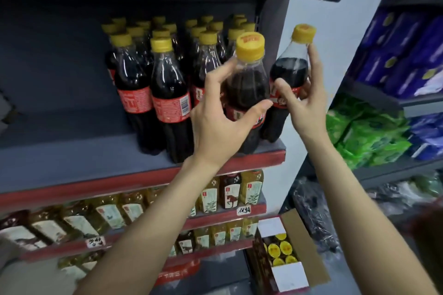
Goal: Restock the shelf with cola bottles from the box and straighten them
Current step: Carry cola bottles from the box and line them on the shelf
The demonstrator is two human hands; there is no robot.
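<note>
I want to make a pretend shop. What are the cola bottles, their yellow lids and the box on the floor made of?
Cola bottles: probably clear, glossy plastic, since the dark drink shows through and light glints on them.
Yellow lids: likely hard plastic, with ridged sides.
Box: looks like brown, matte cardboard with folded flaps.

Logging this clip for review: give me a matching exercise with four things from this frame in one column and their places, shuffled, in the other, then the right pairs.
Things:
1. left hand
2. right hand
3. cardboard box
4. tea bottles

Places:
A. on the floor at the foot of the shelves, open, yellow caps showing
B. gripping the cola bottle at the shelf's right end
C. on the shelf just below the cola
D. gripping the nearer cola bottle at the shelf's front edge

Pairs: 1-D, 2-B, 3-A, 4-C
</note>
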